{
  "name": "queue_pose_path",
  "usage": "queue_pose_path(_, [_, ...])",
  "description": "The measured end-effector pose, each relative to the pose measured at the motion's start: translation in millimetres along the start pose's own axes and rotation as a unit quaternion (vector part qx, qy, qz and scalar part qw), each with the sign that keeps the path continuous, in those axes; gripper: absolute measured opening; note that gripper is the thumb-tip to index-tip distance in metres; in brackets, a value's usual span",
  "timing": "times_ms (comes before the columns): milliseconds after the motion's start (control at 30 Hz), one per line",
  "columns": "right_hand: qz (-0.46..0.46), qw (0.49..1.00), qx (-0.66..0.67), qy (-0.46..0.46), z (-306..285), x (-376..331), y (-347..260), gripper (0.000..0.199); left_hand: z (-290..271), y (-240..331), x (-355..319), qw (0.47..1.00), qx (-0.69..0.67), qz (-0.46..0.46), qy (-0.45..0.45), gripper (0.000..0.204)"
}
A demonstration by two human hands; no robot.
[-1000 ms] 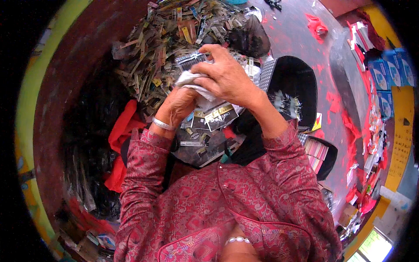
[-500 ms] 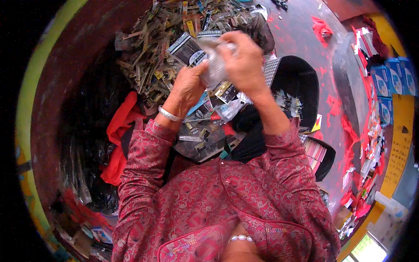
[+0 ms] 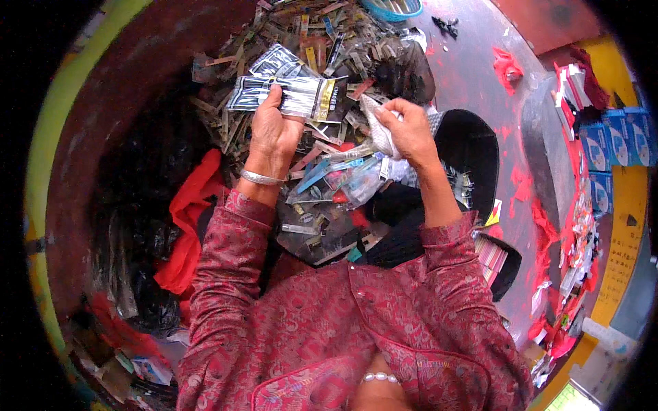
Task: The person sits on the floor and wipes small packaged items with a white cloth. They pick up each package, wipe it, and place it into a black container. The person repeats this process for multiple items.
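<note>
Heaps of flat, narrow grey-and-tan packets [image 3: 301,41] cover the far part of the dark red floor [image 3: 130,103] in front of me, and that pile looks barely dented, so I judge most of the sorting is left to do. Nearer, over my lap, a smaller mixed litter of clear and blue wrappers [image 3: 336,181] lies loose, not gathered into any order that I can make out. A black round tray [image 3: 473,147] to my right holds only a few small pieces along its near edge. A red cloth [image 3: 188,219] lies crumpled at my left.

My left hand [image 3: 274,133] is closed around a shiny silver-and-black foil packet with a yellow end [image 3: 288,92], held flat above the far pile. My right hand [image 3: 411,130] pinches a small white crumpled wrapper [image 3: 380,127], just right of the foil packet and apart from it.
</note>
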State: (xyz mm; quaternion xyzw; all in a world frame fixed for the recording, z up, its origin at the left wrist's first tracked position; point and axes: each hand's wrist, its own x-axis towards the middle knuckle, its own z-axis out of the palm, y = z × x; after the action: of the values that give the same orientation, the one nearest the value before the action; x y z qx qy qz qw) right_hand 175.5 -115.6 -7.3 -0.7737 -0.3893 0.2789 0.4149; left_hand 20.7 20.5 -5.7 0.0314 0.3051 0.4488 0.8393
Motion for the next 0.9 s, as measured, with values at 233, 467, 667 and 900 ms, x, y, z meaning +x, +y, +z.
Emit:
queue_pose_path(233, [0.160,0.861,0.421,-0.236,40,-15,-20,0.061,4,4,-6,0.996,0.002,0.025,-0.086,0.029])
queue_pose_path(467, [-0.009,0.960,0.192,-0.203,39,-20,-32,0.029,2,6,-12,0.984,-0.034,-0.054,-0.164,0.029])
queue_pose_path(667, [0.024,0.946,0.281,-0.161,9,-10,-27,0.021,-9,25,-5,0.926,-0.114,-0.167,-0.319,0.028])
queue_pose_path(900, [-0.053,0.960,0.240,-0.137,0,-16,-39,0.030,6,12,-19,0.975,0.022,-0.084,-0.206,0.035])
